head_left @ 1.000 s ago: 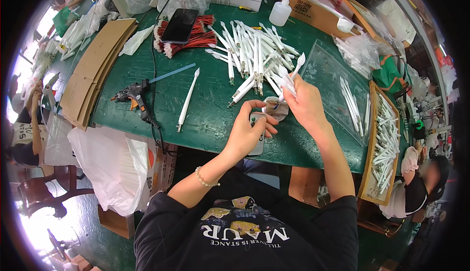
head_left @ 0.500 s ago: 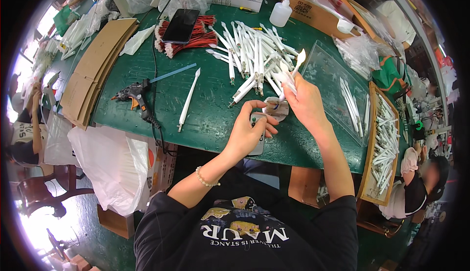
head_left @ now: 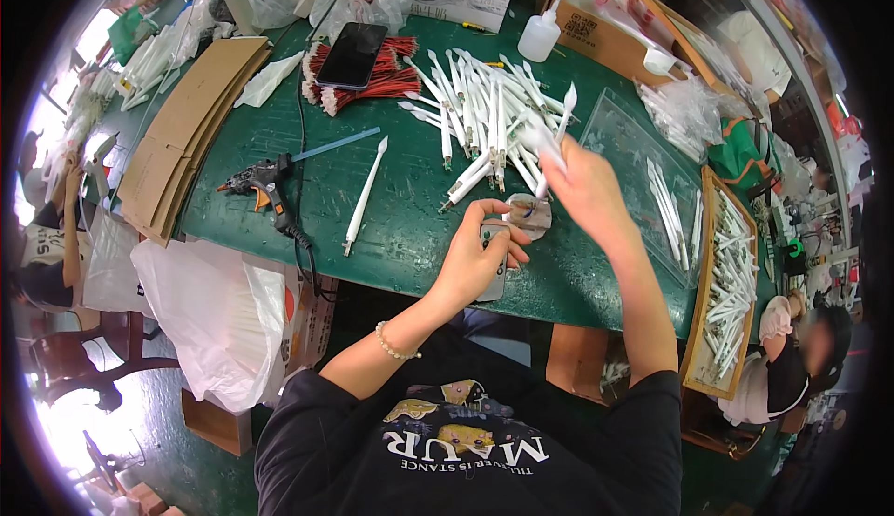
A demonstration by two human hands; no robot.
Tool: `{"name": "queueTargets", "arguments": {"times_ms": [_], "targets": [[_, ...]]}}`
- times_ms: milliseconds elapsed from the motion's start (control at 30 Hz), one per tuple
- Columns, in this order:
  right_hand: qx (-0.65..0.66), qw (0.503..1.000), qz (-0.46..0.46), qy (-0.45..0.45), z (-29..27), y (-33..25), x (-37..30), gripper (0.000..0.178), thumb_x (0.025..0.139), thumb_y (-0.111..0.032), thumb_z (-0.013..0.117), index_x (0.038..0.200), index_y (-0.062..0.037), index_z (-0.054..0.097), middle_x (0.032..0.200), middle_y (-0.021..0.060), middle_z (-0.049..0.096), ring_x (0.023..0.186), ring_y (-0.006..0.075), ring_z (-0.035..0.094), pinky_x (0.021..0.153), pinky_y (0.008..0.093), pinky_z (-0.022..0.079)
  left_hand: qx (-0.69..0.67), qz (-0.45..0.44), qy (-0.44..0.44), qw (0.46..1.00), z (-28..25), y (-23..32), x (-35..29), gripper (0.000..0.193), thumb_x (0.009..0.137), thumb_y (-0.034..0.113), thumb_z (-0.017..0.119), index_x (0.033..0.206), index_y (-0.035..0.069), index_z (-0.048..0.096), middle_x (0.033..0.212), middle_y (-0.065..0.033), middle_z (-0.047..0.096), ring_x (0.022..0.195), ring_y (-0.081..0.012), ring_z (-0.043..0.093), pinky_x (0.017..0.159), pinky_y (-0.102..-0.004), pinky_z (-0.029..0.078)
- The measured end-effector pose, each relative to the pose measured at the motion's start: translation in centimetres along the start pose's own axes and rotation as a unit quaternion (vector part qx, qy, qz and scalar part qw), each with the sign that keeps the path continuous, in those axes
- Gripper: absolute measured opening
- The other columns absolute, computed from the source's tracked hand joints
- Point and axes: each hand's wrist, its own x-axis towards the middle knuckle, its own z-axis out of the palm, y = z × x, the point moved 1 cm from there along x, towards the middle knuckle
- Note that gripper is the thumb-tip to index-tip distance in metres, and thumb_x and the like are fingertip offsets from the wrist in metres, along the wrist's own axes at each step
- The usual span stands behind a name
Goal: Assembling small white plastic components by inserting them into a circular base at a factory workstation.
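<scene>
Close to the table's front edge, my left hand (head_left: 477, 253) curls round a slim grey remote control (head_left: 494, 285). Its fingers partly cover the buttons. Touching or very near its fingertips is a small round, shiny piece (head_left: 529, 218); I cannot make out what it is. My right hand (head_left: 585, 190) is closed on several white candle sticks with flame-shaped tips (head_left: 569, 101), some smeared by motion. Just beyond lies a heap of similar white candle sticks (head_left: 480, 106). A single candle stick (head_left: 366, 197) lies apart, left of my hands.
A black glue gun (head_left: 261, 181) with a cord lies at left, near stacked cardboard (head_left: 191, 134). A phone (head_left: 352, 55) rests on red wires (head_left: 396, 74). A white squeeze bottle (head_left: 539, 36) stands at the back. At right are a clear tray (head_left: 619, 157) and a wooden tray (head_left: 700, 353) holding candle sticks.
The upright flame tip in my right hand glowed warm yellow before and looks plain white now. My right hand has shifted slightly, blurring the other sticks. My left hand stays nearly in place.
</scene>
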Motion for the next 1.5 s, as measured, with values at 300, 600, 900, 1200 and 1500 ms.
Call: {"name": "queueTargets", "arguments": {"times_ms": [300, 600, 900, 1200, 1500], "targets": [[-0.027, 0.997, 0.058, -0.042, 1.1, 3.8, 9.3, 0.041, 0.091, -0.034, 0.055, 0.094, 0.0059, 0.059, 0.078, 0.0213, 0.064, 0.073, 0.0336, 0.062, 0.071, 0.0401, 0.047, 0.005, -0.003, -0.009, 1.000, 0.4, 0.2, 0.0, 0.029, 0.093, -0.002, 0.041, 0.122, -0.001, 0.036, 0.096, -0.0159, 0.062, 0.075, -0.0158, 0.063, 0.065, -0.0265, 0.052], [0.340, 0.931, 0.034, 0.130, 0.6, -2.6, 0.6, 0.041, 0.100, -0.036, 0.048, 0.078, -0.0027, 0.059, 0.061, -0.0007, 0.049, 0.055, 0.0057, 0.045, 0.049, 0.0231, 0.033, 0.050, -0.034, -0.057, 0.997, 0.7, 0.8, 0.0, 0.023, 0.097, 0.011, 0.052, 0.113, -0.005, 0.052, 0.089, -0.0127, 0.066, 0.070, -0.0129, 0.063, 0.062, -0.0241, 0.051], [0.281, 0.959, -0.041, 0.002, 0.2, -1.8, -3.1, 0.032, 0.099, -0.027, 0.052, 0.091, 0.0018, 0.061, 0.070, 0.0006, 0.056, 0.061, 0.0058, 0.049, 0.055, 0.0212, 0.038, 0.021, -0.046, -0.090, 0.995, 0.8, 0.2, -0.2, 0.021, 0.098, 0.017, 0.054, 0.096, -0.003, 0.059, 0.081, -0.0082, 0.065, 0.065, -0.0101, 0.062, 0.058, -0.0241, 0.052], [0.328, 0.929, 0.124, 0.117, 0.3, 1.4, -4.4, 0.016, 0.090, -0.018, 0.066, 0.095, -0.0027, 0.066, 0.068, 0.0014, 0.060, 0.054, 0.0050, 0.050, 0.046, 0.0189, 0.036, 0.037, -0.040, -0.024, 0.998, 0.4, 1.0, 0.1, 0.043, 0.090, 0.002, 0.050, 0.129, -0.006, 0.035, 0.099, -0.0142, 0.060, 0.073, -0.0161, 0.063, 0.064, -0.0266, 0.052], [0.097, 0.983, 0.066, 0.139, 3.4, 2.9, -4.4, 0.030, 0.088, -0.023, 0.069, 0.102, 0.0025, 0.063, 0.062, 0.0042, 0.060, 0.051, 0.0079, 0.051, 0.047, 0.0263, 0.039, -0.018, -0.005, 0.014, 1.000, 0.4, 0.3, 0.1, 0.038, 0.090, -0.003, 0.043, 0.127, -0.005, 0.034, 0.110, -0.0186, 0.054, 0.078, -0.0190, 0.065, 0.067, -0.0274, 0.053]]}}
